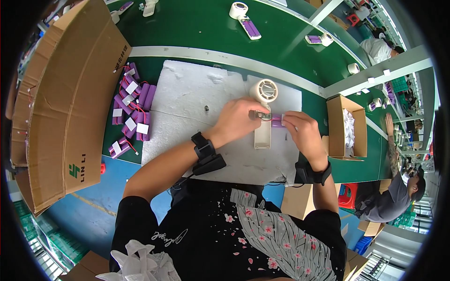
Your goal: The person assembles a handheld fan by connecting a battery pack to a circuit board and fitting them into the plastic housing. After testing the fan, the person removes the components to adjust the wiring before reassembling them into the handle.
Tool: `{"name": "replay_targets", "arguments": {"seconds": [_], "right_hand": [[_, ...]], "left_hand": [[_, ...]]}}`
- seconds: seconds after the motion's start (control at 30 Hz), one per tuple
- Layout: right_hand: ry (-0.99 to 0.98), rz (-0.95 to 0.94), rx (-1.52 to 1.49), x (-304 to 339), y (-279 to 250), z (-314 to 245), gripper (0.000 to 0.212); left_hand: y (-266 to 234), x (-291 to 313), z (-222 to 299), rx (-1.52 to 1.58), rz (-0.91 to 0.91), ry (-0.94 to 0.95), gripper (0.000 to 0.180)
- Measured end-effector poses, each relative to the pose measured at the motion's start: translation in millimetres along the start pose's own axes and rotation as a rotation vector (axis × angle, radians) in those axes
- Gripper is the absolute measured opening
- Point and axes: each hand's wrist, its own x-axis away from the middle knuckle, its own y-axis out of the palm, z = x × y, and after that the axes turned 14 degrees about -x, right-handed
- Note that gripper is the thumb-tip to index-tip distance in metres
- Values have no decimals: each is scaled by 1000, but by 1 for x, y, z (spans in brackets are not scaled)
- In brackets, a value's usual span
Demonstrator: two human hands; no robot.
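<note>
Seeing purple packs (147, 96) left of the left hand (238, 120); its thumb's at a circuit board (266, 115), can't tell if gripping. Fan housing (262, 139) sits between hands. Right hand (304, 133) pinches a battery pack (276, 122). Open carton (335, 129) stands right of that hand.

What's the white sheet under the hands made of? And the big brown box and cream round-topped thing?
White sheet: probably foam, matte, with dents and cracks. Big brown box: likely cardboard, dull, with thin folded flaps. Cream thing: seems moulded plastic, smooth, with a neatly rounded rim.
</note>
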Motion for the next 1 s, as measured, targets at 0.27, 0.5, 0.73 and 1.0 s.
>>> {"name": "replay_targets", "arguments": {"seconds": [0.27, 0.5, 0.73, 1.0], "right_hand": [[-91, -171, 92, -8, -7, -9, 6], [-65, -244, 192, -11, -1, -11, 7], [20, -213, 111, -15, -8, -3, 7], [-16, -182, -4, -8, -11, 5, 7]], "left_hand": [[0, 0, -2, -10, -4, 17, 27], [-1, -1, 0, -32, -52, 5, 26], [-4, -2, 1, -15, -74, 22, 26], [-1, -3, -2, 109, -132, -49, 28]]}}
